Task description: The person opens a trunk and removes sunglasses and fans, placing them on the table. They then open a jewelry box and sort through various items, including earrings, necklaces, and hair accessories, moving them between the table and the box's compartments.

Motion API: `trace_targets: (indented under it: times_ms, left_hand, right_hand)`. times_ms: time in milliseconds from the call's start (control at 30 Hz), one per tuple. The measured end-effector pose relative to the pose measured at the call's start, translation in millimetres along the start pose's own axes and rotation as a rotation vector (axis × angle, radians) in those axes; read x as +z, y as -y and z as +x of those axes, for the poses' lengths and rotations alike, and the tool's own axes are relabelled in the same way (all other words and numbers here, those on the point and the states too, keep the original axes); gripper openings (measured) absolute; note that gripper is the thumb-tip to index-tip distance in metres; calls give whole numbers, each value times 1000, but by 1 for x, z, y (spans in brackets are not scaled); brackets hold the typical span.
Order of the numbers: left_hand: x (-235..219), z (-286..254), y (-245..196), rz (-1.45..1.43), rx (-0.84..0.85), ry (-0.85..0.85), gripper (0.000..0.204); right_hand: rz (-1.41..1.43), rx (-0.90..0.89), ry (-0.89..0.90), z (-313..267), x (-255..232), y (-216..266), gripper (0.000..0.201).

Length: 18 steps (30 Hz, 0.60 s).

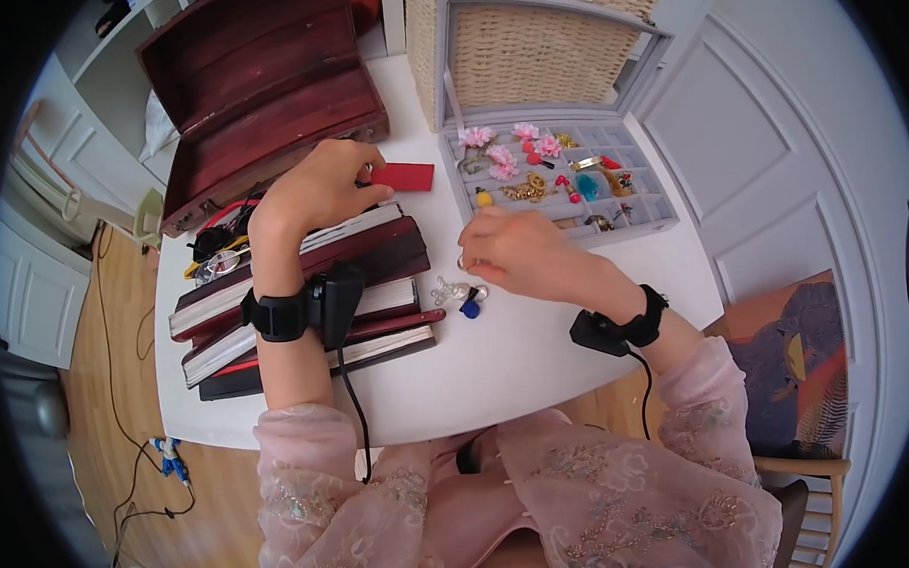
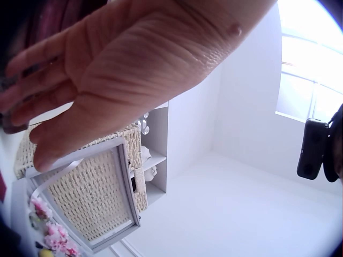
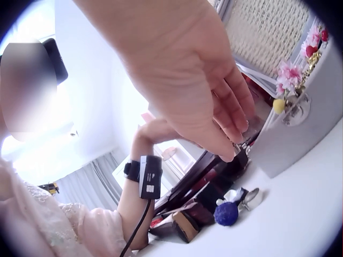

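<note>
My right hand (image 1: 522,254) pinches a small, shiny silvery piece of jewellery (image 3: 237,150) between thumb and fingertips, just off the front-left corner of the grey jewellery box (image 1: 563,223). Below it on the white table lie a blue pompom trinket (image 3: 226,213) and several silvery ornaments (image 1: 453,291). My left hand (image 1: 316,194) hovers over the stacked books (image 1: 373,255), beside a flat red piece (image 1: 409,177). In the left wrist view its fingers (image 2: 40,80) extend loosely, with the thumb apart. Pink flowers (image 1: 502,162), a gold chain and colourful trinkets fill the box's compartments.
An open dark red wooden case (image 1: 270,150) stands at the back left. Glasses (image 1: 222,263) and dark items lie between it and the books. The jewellery box's raised lid (image 1: 554,110) stands before a woven basket (image 1: 422,65). Cables (image 1: 113,396) run along the floor.
</note>
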<state>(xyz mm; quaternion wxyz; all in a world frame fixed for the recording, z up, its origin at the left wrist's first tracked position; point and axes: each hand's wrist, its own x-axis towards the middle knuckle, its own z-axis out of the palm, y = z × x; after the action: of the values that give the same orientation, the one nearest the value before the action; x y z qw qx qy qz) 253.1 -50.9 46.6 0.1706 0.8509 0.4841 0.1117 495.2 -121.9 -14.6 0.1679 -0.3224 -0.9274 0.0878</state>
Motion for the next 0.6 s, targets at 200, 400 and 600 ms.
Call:
trace_targets:
  times_ms: [200,400,600]
  left_hand:
    - [1,0,3,11,22,-18,32]
    - [2,1,3,10,8,-24,33]
    - [1,-1,-1,-1,-17,-21,34]
  right_hand:
    - [-98,197,-103,-12,-37,-23,5]
    - [-302,364,-227,-32,-68,-51,5]
    - [-435,685,-186,-60,-100,-122,9]
